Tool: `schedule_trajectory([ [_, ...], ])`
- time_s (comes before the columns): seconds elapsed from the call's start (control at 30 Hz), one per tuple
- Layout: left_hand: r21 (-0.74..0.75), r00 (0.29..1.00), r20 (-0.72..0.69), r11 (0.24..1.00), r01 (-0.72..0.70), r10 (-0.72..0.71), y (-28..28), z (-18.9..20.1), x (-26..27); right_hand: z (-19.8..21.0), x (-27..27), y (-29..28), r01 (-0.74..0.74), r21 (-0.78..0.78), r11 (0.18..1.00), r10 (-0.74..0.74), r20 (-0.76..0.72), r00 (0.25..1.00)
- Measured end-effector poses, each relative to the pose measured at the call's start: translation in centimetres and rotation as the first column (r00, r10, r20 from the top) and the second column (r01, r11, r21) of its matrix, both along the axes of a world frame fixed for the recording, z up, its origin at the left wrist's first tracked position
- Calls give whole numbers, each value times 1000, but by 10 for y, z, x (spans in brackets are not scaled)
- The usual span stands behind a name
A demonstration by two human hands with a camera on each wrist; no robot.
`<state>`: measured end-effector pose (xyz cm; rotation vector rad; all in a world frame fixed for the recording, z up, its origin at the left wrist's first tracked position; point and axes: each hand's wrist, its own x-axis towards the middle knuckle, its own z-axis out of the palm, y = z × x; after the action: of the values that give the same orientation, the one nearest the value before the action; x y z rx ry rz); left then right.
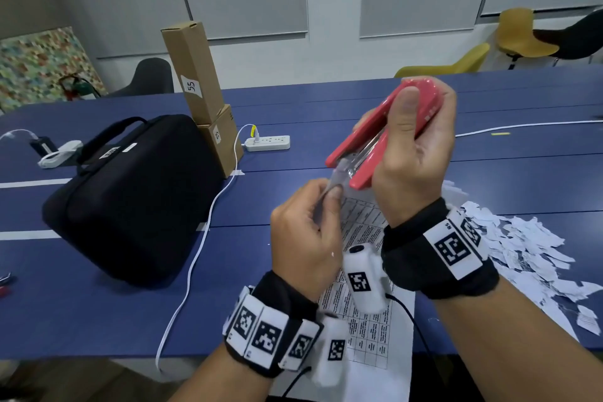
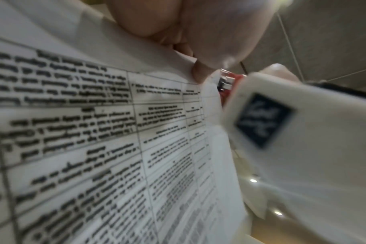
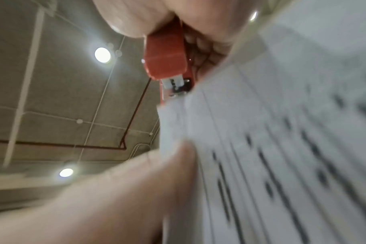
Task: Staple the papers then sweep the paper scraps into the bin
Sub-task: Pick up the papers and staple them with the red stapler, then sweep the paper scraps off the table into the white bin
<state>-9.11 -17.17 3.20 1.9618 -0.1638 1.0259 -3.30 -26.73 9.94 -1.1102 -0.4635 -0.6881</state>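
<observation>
A pink-red stapler (image 1: 375, 137) is lifted above the blue table (image 1: 293, 101), gripped in my right hand (image 1: 414, 153) with the thumb along its side. My left hand (image 1: 310, 232) pinches the top corner of the printed papers (image 1: 359, 228) and holds that corner in the stapler's mouth. In the left wrist view the papers (image 2: 94, 132) fill the frame, with the stapler's tip (image 2: 230, 82) at their corner. The right wrist view shows the stapler (image 3: 167, 57) meeting the paper corner (image 3: 178, 105). White paper scraps (image 1: 528, 245) lie heaped on the table to the right.
A black carry case (image 1: 130, 196) sits at the left, with two cardboard boxes (image 1: 202, 91) behind it. A white power strip (image 1: 267, 143) and its cable (image 1: 202, 238) run across the table. Yellow chairs (image 1: 522, 36) stand beyond the far edge. No bin is visible.
</observation>
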Motion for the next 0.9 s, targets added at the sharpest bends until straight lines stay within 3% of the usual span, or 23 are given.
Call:
schedule_trajectory([
  [0.13,-35,992,-110,998,-57,53,30,-11,18,-2,15,-21,131,38,991,-129,-59,990],
  [0.23,-106,955,-250,976,-191,160,80,-37,49,-27,38,-33,276,-272,922,-339,-220,915],
  [0.3,-107,907,-361,956,-272,218,117,-56,74,-51,53,-31,163,-538,827,-397,-353,847],
  [0.4,-77,774,-571,920,-385,276,155,-78,103,-92,70,-18,-137,-826,547,-493,-451,744],
  [0.5,-28,610,-745,902,-432,269,177,-92,126,-125,84,-3,-389,-865,316,-557,-501,662],
  [0.57,61,492,-827,913,-402,272,184,-98,136,-136,89,3,-499,-840,214,-568,-523,636],
  [0.63,75,455,-847,910,-407,274,188,-100,144,-140,95,7,-539,-828,157,-564,-522,639],
  [0.8,156,368,-878,910,-383,305,193,-108,163,-136,103,12,-589,-800,113,-571,-537,621],
  [0.9,124,387,-864,881,-456,323,192,-113,165,-142,107,15,-571,-818,74,-584,-499,640],
])
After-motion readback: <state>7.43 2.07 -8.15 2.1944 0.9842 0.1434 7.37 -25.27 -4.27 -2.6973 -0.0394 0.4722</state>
